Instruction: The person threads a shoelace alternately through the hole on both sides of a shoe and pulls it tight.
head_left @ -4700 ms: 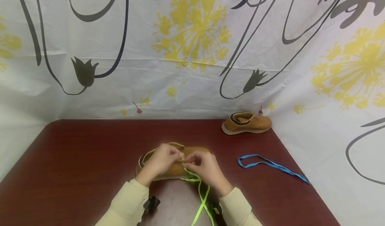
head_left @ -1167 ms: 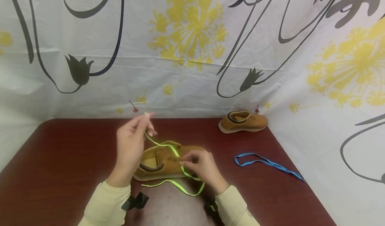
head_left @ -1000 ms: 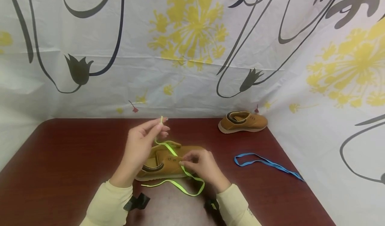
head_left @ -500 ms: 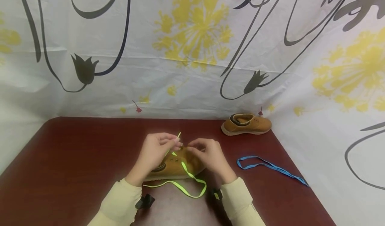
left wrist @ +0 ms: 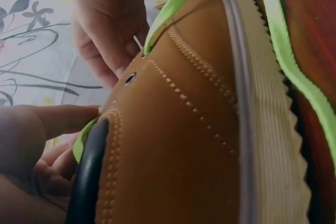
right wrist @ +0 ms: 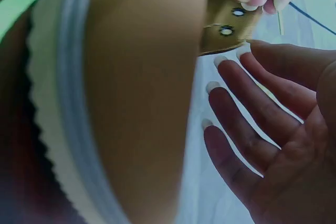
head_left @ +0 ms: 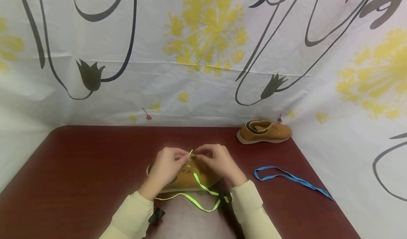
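Observation:
A tan shoe lies on its sole, toe to the right, partly covered by both hands. A neon green shoelace runs through an eyelet on its near side, and the slack loops over the table. My left hand pinches the lace close to its tip, which sticks up above the fingers. My right hand pinches the edge of the far eyelet flap between thumb and index finger, its other fingers spread. Two eyelets show in that flap in the right wrist view, with the lace tip hanging beside it.
A second tan shoe, with no lace visible in its eyelets, stands at the table's back right corner. A folded blue shoelace lies along the right edge of the dark red table. A patterned white cloth hangs behind.
My left hand lifted the green lace up and left, then came down right to the far flap. My right hand left the near eyelets and took hold of the far flap.

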Demonstrator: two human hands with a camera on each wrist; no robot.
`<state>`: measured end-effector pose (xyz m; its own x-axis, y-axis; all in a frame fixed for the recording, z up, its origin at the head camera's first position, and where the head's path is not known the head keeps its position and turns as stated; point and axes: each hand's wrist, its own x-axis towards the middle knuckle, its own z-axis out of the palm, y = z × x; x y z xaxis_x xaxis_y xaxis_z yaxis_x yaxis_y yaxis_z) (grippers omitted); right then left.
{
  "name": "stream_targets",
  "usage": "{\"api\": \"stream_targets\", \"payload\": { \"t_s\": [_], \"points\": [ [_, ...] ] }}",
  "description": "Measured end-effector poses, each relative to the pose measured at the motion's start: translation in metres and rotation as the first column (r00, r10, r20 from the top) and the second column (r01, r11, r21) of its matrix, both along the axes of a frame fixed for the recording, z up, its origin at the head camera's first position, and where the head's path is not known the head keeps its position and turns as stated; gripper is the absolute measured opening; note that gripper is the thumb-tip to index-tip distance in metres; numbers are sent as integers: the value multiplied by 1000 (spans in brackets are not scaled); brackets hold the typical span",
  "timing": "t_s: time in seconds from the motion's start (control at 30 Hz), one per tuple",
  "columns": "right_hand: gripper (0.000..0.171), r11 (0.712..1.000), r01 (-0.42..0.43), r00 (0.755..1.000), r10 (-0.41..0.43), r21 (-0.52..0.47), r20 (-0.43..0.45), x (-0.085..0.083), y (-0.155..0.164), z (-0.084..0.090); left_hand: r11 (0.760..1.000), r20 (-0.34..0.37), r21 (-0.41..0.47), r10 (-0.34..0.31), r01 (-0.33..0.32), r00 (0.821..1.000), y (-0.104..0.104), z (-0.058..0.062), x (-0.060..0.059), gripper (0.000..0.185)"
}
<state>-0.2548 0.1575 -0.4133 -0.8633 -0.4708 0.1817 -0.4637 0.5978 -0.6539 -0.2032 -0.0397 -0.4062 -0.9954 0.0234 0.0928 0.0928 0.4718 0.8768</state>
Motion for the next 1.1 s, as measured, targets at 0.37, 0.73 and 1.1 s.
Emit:
{"api": "stream_targets", "payload": {
  "t_s": [0.37,0.73,1.1],
  "points": [
    [11,1000,-1,999,0,-23,-49,-3,-5,-22,991,-22,-127,-35,32,999,5,-8,2,12],
    [13,995,45,998,-41,-90,42,-8,-6,-31,966,-20,-255,40,-44,999,10,-14,-3,15],
    [14,993,52,995,-42,-107,91,-8,-8,-33,952,-18,-298,65,-68,998,11,-17,-2,17]
  ]
}}
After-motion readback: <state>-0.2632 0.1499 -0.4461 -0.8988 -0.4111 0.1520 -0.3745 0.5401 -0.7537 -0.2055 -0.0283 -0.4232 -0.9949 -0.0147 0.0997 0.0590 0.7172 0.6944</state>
